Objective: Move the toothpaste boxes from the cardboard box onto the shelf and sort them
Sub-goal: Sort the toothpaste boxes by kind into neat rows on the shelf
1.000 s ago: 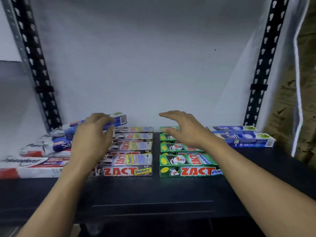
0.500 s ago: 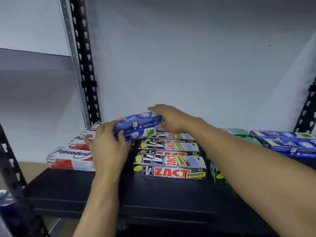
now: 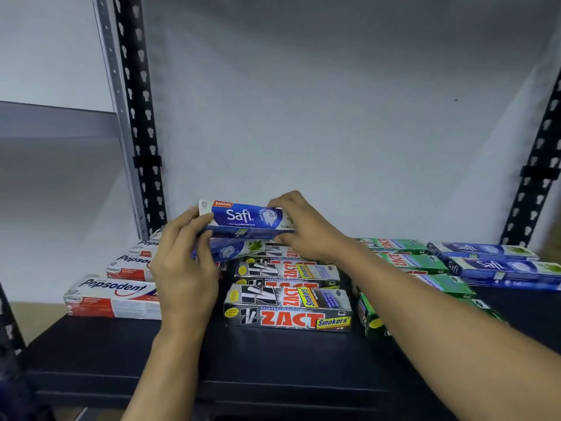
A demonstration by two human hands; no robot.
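A blue Safi toothpaste box is lifted above the black shelf, held at both ends. My left hand grips its left end and my right hand grips its right end. A second blue Safi box lies just beneath it, partly hidden by my left hand. Red and white Pepsodent boxes lie at the left. Silver ZACT Smokers boxes fill the middle. Green ZACT boxes sit behind my right forearm. More Safi boxes lie at the right. The cardboard box is out of view.
Black perforated uprights stand at the left and right of the shelf. A pale wall closes the back. A grey shelf board runs off to the left.
Both hands have raised the upper Safi box off the stack and tilted its front face toward me. My right hand moved from the box's far end to gripping its right end.
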